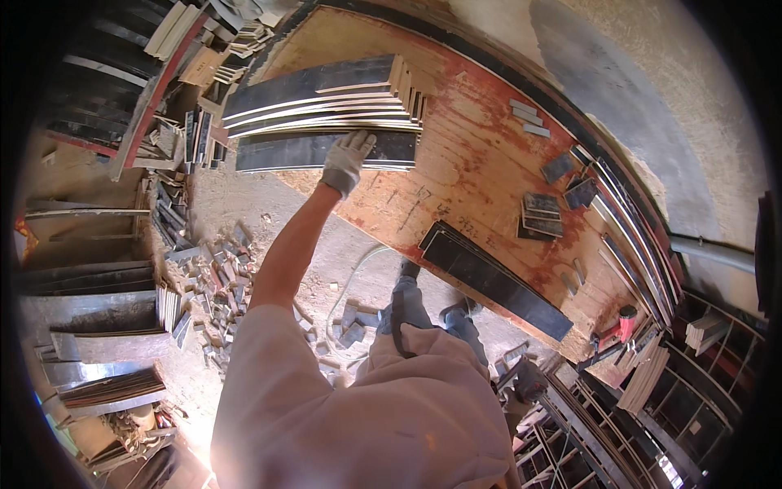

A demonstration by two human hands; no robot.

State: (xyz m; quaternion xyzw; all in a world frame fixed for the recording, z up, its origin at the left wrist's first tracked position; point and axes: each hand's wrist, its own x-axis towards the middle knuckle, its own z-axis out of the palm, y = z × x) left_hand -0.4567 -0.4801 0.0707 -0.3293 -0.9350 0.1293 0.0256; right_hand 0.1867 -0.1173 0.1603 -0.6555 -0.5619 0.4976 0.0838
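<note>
My left hand (346,161), in a pale work glove, lies across the nearest black-faced plywood strip (277,153) of a stack on the table. Its fingers stretch toward the strip's far edge, and the thumb is apart from them. Behind the hand, more black-faced strips (305,81) are piled in uneven steps, with their light cut edges showing. My right hand cannot be made out; my body and the clutter at lower right may hide it.
The stacks rest on a large stained wooden tabletop (464,147). Near its front edge lie more dark strips (497,281). Small dark blocks (542,216) and a red-and-black tool (626,323) are farther right. Wood offcuts (216,277) litter the floor at left.
</note>
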